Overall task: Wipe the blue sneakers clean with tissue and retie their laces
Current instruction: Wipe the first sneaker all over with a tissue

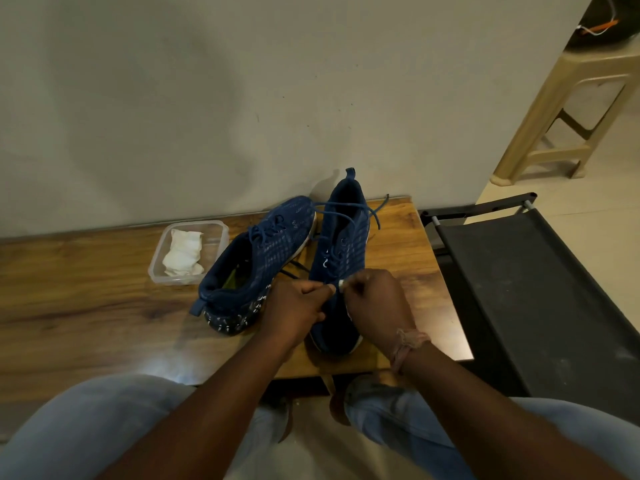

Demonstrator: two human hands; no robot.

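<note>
Two blue sneakers sit on your wooden table [86, 299]: the left sneaker [256, 261] heel-near, the right sneaker [343, 244] toe-near. Your left hand [298, 306] and right hand [375, 303] hide its toe, curled and apparently pinching something small and pale there. Tissue [183, 252] lies in the clear container [157, 261]. No writing is legible.

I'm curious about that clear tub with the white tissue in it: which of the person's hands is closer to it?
Left. The left hand sits just right of the clear tub, beside the nearer sneaker; the right hand is farther right, over the other sneaker.
</note>
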